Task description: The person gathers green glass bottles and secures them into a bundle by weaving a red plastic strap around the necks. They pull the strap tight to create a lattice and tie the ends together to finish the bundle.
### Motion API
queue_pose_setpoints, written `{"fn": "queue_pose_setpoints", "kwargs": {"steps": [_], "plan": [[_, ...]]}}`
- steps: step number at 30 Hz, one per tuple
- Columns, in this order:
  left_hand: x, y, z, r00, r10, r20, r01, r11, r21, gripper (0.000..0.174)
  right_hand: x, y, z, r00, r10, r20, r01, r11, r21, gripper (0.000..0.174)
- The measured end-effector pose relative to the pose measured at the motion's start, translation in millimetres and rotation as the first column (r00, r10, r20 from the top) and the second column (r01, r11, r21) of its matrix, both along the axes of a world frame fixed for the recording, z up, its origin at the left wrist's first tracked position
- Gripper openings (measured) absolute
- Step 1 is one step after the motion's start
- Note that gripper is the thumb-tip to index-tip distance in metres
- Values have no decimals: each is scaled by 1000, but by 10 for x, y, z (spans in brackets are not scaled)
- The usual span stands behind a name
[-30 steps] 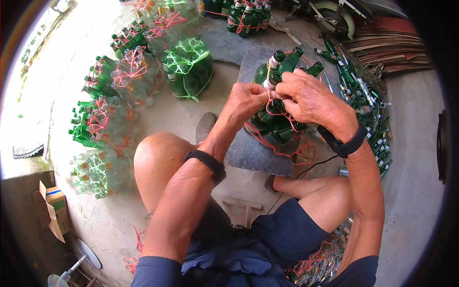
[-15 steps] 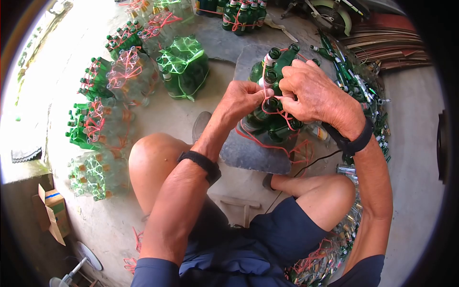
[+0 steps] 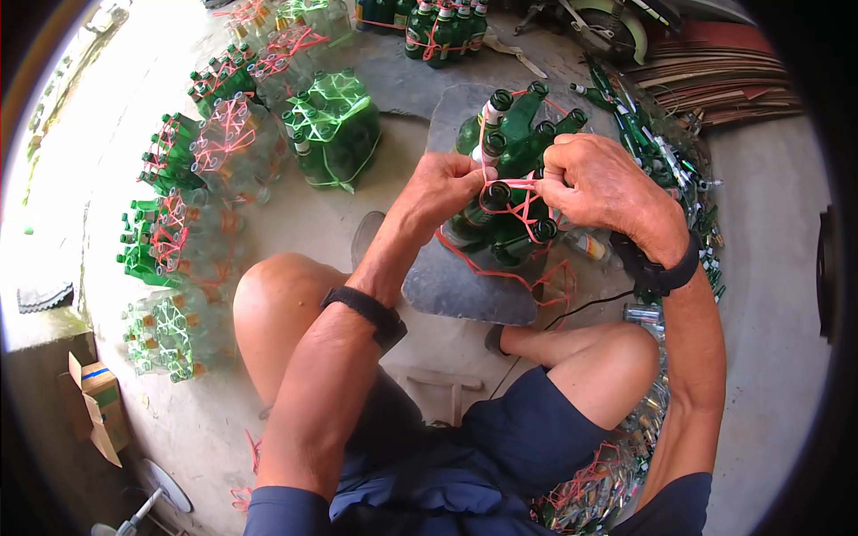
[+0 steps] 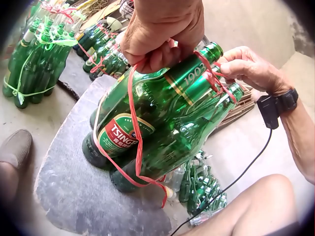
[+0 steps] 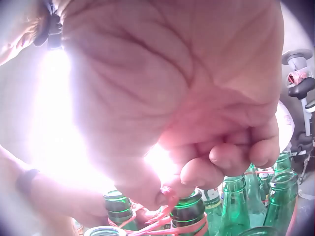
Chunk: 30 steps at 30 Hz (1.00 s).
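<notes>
A cluster of green glass beer bottles [image 3: 509,252] stands upright on a dark flat board [image 3: 465,299]. Red plastic twine [image 4: 138,132] circles the bottles low down, climbs their side and crosses among the necks. At the near-left necks, my left hand [image 3: 447,189] pinches the twine between thumb and forefinger. My right hand [image 3: 608,186], just right of it, pinches another stretch of twine, which runs taut between the two hands over a bottle mouth [image 3: 494,192]. In the right wrist view, the right thumb and forefinger hold the strand close above a bottle neck [image 5: 188,211], other fingers curled.
Tied bundles of green and clear bottles line the left, the nearest being a green-tied bundle [image 3: 332,134]. Loose bottles [image 3: 643,134] are heaped along the right. A black cable [image 3: 590,306] passes by the board. A motorbike wheel [image 3: 617,34] stands at the back.
My right hand has drawn away to the right from the left hand, and the twine between them has come into view, stretched. The left hand keeps its pinch near the same neck.
</notes>
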<state>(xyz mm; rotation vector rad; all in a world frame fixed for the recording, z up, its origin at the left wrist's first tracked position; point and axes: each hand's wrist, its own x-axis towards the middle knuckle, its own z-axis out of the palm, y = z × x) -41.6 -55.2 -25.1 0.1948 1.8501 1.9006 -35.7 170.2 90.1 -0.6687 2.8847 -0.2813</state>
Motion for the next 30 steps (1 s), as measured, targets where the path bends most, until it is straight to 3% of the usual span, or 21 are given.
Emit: {"fn": "queue_pose_setpoints", "kwargs": {"steps": [9, 14, 30], "plan": [[-81, 92, -209, 1000, -1, 7, 1, 1000, -19, 34, 92, 83, 24, 997, -72, -8, 72, 997, -21, 23], [-102, 99, -235, 999, -23, -24, 22, 998, -56, 34, 118, 174, -70, 995, -87, -42, 82, 990, -115, 21], [-69, 39, 42, 995, -77, -62, 67, 987, -148, 37, 95, 290, -202, 993, -85, -86, 68, 981, -184, 22]]}}
